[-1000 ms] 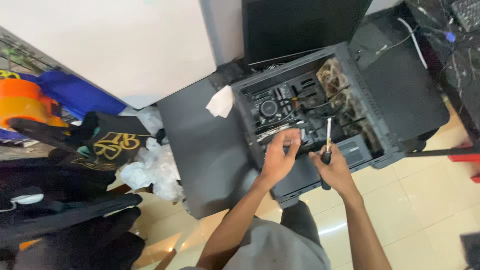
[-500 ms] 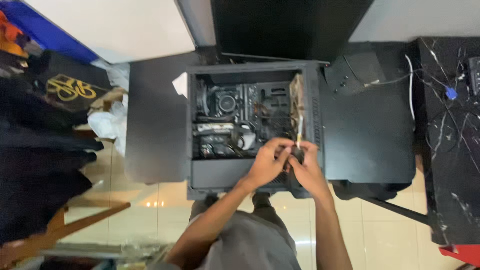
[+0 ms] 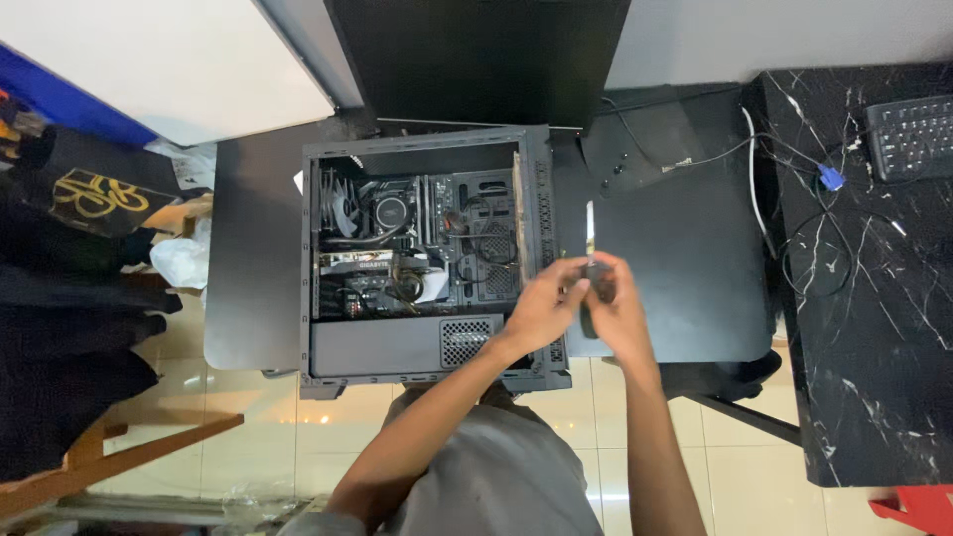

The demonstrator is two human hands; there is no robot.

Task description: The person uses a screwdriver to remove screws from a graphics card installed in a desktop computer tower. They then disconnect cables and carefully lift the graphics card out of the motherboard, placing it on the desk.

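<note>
Screwdriver upright, shaft pointing away, handle gripped by both hands beside open computer case

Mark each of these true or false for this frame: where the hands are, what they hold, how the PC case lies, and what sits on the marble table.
1. The PC case lies open, its inside facing up. True.
2. Both hands are inside the case. False: the left hand and right hand meet at the case's right edge, over the black table.
3. The right hand holds a screwdriver, shaft pointing away from the person. True.
4. A keyboard sits on the marble table. True.
5. A mouse lies beside the keyboard. False: only cables show there.
</note>
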